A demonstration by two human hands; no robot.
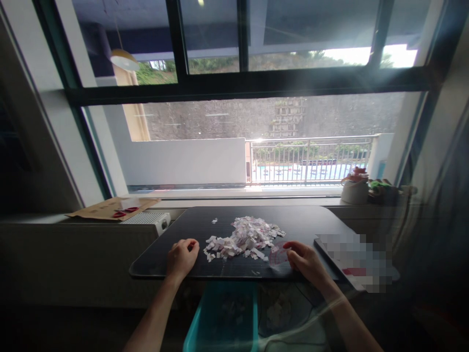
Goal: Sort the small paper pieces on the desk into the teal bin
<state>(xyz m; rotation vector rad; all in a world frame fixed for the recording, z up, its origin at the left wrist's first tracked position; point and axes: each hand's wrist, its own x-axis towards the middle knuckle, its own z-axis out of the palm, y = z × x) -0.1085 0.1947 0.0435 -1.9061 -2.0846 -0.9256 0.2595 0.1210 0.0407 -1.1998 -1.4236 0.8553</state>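
A heap of small cut paper pieces (252,234), white with some pink print, lies on the dark tabletop (304,217). To its right, my right hand (302,259) pinches a clear plastic piece with red markings (278,254). Its rounded edge looks like a protractor's, but its exact kind is hard to make out. This piece is at the heap's right edge. On the left side of the table rests my left hand (183,256), its fingers curled in loosely and nothing visible in them. It is just left of the paper pieces, apart from them.
A teal bin (254,313) with scraps inside stands below the table's front edge. A blurred-out flat item (355,261) lies on the right. Red-handled scissors (124,212) lie on brown paper (98,208) at the left sill. A white pot (354,191) stands at the right sill.
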